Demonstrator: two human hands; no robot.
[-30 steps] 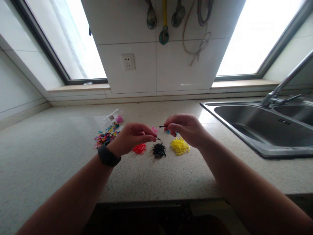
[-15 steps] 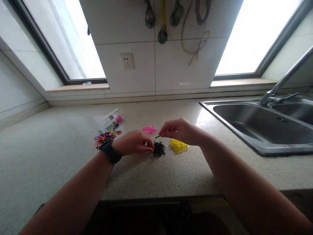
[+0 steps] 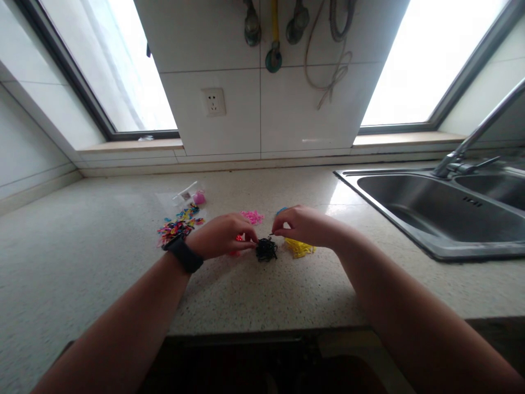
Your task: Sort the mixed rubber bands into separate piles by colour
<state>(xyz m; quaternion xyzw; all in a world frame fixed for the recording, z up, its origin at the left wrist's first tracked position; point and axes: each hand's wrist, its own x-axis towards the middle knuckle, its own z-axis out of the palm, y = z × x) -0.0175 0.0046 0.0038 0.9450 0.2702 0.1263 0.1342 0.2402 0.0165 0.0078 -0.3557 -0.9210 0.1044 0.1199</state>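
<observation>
Small coloured rubber bands lie in sorted heaps on the speckled counter (image 3: pixel 266 290). My left hand (image 3: pixel 223 236), with a black watch on the wrist, pinches its fingertips at the left edge of the black heap (image 3: pixel 266 250) and partly hides a red heap (image 3: pixel 237 239). My right hand (image 3: pixel 301 225) pinches just above the black heap's top right and covers part of the yellow heap (image 3: pixel 301 249). What the pinched fingers hold is too small to make out. A pink heap (image 3: pixel 252 217) lies behind the hands, and a bit of blue (image 3: pixel 281 210) shows above my right hand.
A mixed multicoloured heap (image 3: pixel 177 227) lies at the left, with a clear packet and a pink piece (image 3: pixel 192 196) behind it. A steel sink (image 3: pixel 435 210) with a tap (image 3: pixel 471 145) fills the right. A tiled wall with a socket (image 3: pixel 213 102) stands behind.
Both hands have come down from above the heaps to the black heap. A black band seen between the fingertips a second ago no longer shows clearly.
</observation>
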